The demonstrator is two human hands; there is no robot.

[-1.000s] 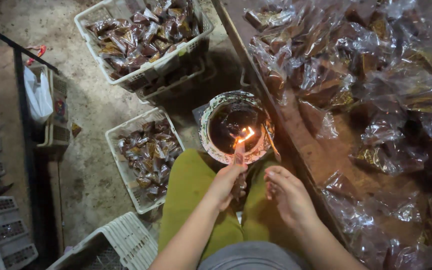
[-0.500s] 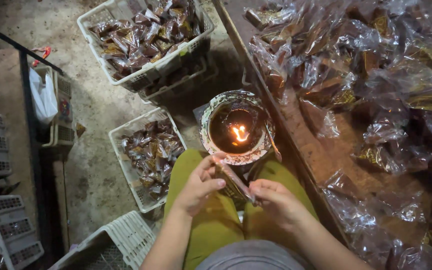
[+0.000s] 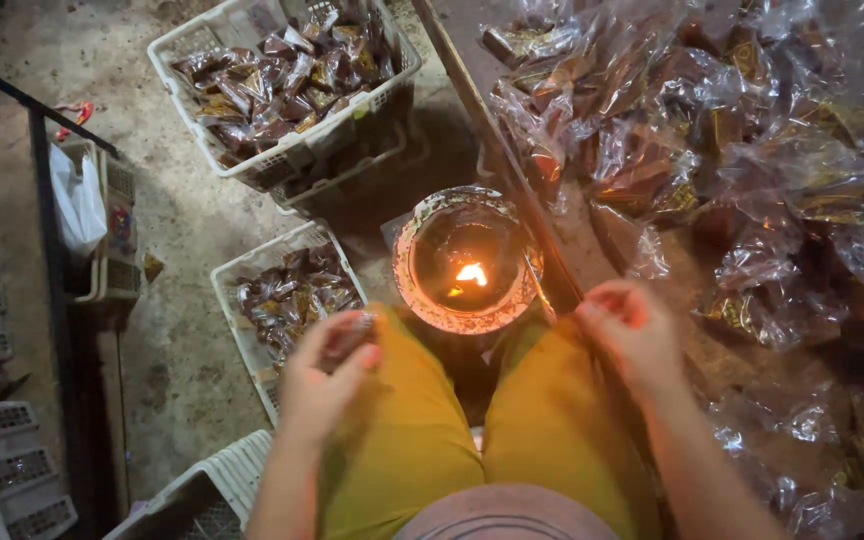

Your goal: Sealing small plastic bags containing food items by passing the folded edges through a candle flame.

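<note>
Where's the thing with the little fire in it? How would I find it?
Start at the person's yellow-green trousers and look just past the knees. There stands a round tin with a crusty pale rim, beside the edge of the wooden table. It alone holds a small flame; the white baskets nearby hold brown wrapped packets.

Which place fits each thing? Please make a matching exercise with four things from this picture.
1. flame
2. left hand
3. right hand
4. white plastic bag

a. at the table edge, by the clear packets
b. inside the round bowl
c. far left, by the dark rail
d. over the small basket of wrapped pieces

Pairs: 1-b, 2-d, 3-a, 4-c
</note>
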